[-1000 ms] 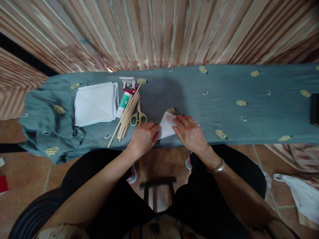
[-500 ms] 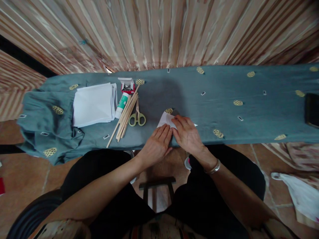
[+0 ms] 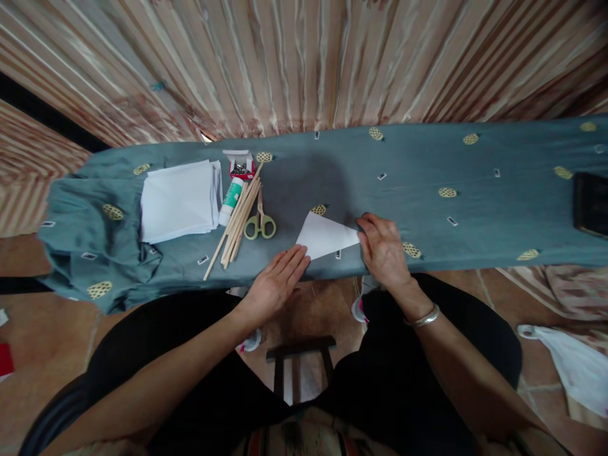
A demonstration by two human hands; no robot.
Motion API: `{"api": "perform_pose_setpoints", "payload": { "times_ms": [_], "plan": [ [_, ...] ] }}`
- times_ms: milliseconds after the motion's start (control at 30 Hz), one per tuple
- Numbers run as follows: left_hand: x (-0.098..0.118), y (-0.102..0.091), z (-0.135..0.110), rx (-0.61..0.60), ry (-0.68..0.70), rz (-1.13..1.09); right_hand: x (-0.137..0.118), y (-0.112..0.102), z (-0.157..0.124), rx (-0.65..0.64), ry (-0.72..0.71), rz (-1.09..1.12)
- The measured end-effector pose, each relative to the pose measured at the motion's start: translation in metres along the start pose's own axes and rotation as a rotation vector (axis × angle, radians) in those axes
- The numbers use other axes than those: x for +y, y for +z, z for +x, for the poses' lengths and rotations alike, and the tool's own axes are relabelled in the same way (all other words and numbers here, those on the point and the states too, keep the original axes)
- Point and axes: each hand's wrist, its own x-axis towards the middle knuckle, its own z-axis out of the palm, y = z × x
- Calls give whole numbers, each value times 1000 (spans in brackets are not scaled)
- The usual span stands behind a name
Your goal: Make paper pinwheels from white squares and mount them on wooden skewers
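Observation:
A white sheet of paper [image 3: 327, 236], folded into a narrow kite-like triangle, lies on the cloth-covered table in front of me. Its pointed end faces right. The fingers of my left hand [image 3: 273, 285] stretch out flat, with the tips on the paper's lower left corner. At the pointed end, my right hand [image 3: 384, 252] pinches the tip of the paper between thumb and fingers. A silver bracelet circles the right wrist.
Left of the paper lie green-handled scissors [image 3: 259, 226], several wooden sticks [image 3: 241, 221], a glue stick [image 3: 231, 201], an open red box of small metal clips [image 3: 241, 166] and a stack of white paper [image 3: 177, 201]. A dark object [image 3: 591, 202] sits at the far right.
My hands have moved apart, the left toward the left and the right toward the right. The folded paper, earlier mostly covered by them, now shows. My right hand has closed on its tip.

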Motion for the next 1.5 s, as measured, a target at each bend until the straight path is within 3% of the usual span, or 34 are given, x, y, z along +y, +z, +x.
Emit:
{"api": "perform_pose_setpoints", "payload": {
  "times_ms": [233, 467, 767, 933, 1067, 1167, 1300, 1400, 1500],
  "plan": [
    [-6, -3, -39, -14, -63, 89, 10, 3, -3, 40, 3, 5],
    [3, -11, -54, -17, -177, 19, 17, -3, -4, 57, 4, 85],
    [0, -17, -25, 211, -292, -268, 6, -4, 6, -99, 26, 174],
    [-3, -15, -7, 252, -321, -401, 8, 1, 10, -57, 97, 343],
    [-6, -18, 3, 283, -436, -568, 8, -2, 10, -47, 155, 562],
    [-9, -23, 9, 318, -516, -749, 5, -8, 12, -67, 189, 741],
    [-8, -28, 17, 348, -526, -1103, -5, -14, 20, -117, 252, 962],
    [-4, -31, 19, 310, -503, -1410, -14, -15, 28, -108, 310, 1077],
    [2, -36, 19, 255, -476, -1504, -24, -15, 36, -89, 375, 1141]
  ]
}}
